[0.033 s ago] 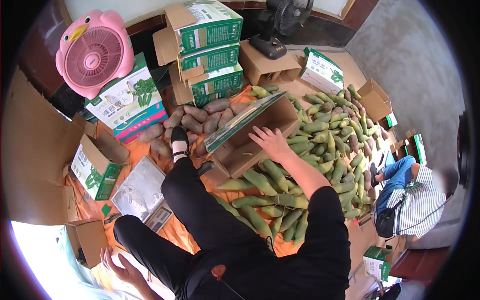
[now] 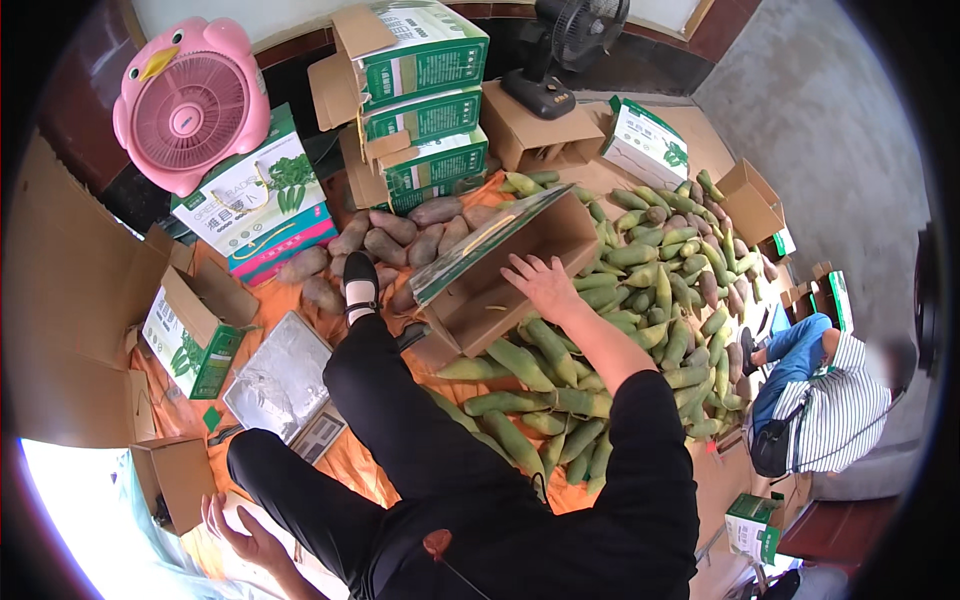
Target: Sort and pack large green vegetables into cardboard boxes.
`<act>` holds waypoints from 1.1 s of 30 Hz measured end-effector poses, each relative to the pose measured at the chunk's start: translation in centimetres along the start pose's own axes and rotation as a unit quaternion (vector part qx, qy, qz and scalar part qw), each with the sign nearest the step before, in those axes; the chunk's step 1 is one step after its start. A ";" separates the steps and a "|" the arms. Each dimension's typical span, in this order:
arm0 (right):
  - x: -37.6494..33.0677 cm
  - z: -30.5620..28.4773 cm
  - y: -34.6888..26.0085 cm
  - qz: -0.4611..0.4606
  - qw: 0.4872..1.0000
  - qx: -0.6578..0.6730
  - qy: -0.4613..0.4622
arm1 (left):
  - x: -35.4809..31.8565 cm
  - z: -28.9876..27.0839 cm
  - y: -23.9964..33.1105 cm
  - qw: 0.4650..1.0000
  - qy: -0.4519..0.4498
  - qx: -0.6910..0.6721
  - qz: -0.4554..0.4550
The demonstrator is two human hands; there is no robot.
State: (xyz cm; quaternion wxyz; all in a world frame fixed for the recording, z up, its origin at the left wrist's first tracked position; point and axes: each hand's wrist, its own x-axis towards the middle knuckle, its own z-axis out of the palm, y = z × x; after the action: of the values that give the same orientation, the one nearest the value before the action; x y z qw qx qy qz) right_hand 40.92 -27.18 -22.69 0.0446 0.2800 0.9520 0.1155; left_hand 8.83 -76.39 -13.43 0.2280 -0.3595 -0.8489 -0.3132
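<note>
An open cardboard carton [image 2: 572, 225] with a green and white printed side lies tilted in front of me, its hollow toward me. One small yellowish piece shows inside it. My right hand [image 2: 548, 288] rests on the carton's near right edge, fingers spread and stretched. Long green radishes [image 2: 520, 365] lie right beside and below that hand in a big heap. At the lower left my left hand [image 2: 243, 537] hovers with fingers apart and nothing in it, nearest to a small open brown box [image 2: 178, 480]. A silver platform scale [image 2: 280, 375] sits left of my knee.
Reddish-brown root vegetables [image 2: 384, 246] lie around my foot. Stacked cartons [image 2: 425, 115], a pink fan [image 2: 190, 110] and a black fan [image 2: 545, 95] stand at the back. An open carton [image 2: 195, 330] is at left. A person in a striped shirt [image 2: 840, 400] sits at right.
</note>
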 end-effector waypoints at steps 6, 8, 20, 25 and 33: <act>3.1 2.2 -0.4 0.033 0.996 -0.030 -0.072 | 0.1 -0.4 0.2 1.000 0.008 -0.012 -0.012; 3.7 2.1 -0.3 0.032 0.999 -0.032 -0.018 | 0.3 -0.5 0.1 0.999 0.022 -0.032 -0.019; 5.3 -6.7 -3.4 0.089 0.989 0.075 -0.089 | 10.7 6.5 14.3 0.954 -0.226 -0.139 0.140; 2.2 -9.9 -6.7 0.060 0.993 0.095 -0.041 | 11.5 14.1 22.1 0.887 -0.324 -0.132 0.301; -2.8 -13.7 -6.5 0.050 0.989 0.139 0.027 | 8.7 21.6 24.2 0.821 -0.468 -0.018 0.326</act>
State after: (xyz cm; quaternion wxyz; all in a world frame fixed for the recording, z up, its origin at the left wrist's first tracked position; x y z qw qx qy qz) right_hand 37.88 -36.68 -10.98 -0.0260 0.3278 0.9443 -0.0081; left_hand 18.01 -44.16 -14.32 -0.1143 -0.7229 -0.6808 -0.0301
